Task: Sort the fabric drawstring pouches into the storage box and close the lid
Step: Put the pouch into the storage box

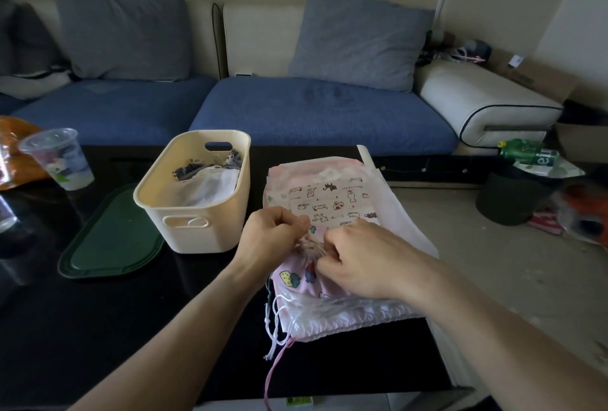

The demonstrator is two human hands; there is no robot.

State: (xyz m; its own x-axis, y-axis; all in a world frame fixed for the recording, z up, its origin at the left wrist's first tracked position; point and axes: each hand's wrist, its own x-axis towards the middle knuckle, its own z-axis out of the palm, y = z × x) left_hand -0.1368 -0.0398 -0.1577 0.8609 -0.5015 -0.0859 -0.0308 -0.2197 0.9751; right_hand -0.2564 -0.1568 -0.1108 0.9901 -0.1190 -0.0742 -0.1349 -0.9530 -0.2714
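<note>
Both my left hand (274, 234) and right hand (357, 257) pinch a pink pouch's (306, 274) gathered neck.
Black table (98, 328), blue sofa (316, 114) at twelve o'clock; pouch's long axis runs six to twelve, neck toward twelve.

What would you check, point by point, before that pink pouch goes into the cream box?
1. Storage box open on top: ok.
2. Room left in the box above the pouches already inside: ok.
3. Green lid out of the way, flat beside the box: ok.
4. Both hands gripping the pink pouch, left hand and right hand at its gathered neck: ok.
5. Drawstring fully pulled tight: cannot tell.
6. Loose cords free of the pile beneath: cannot tell.
</note>
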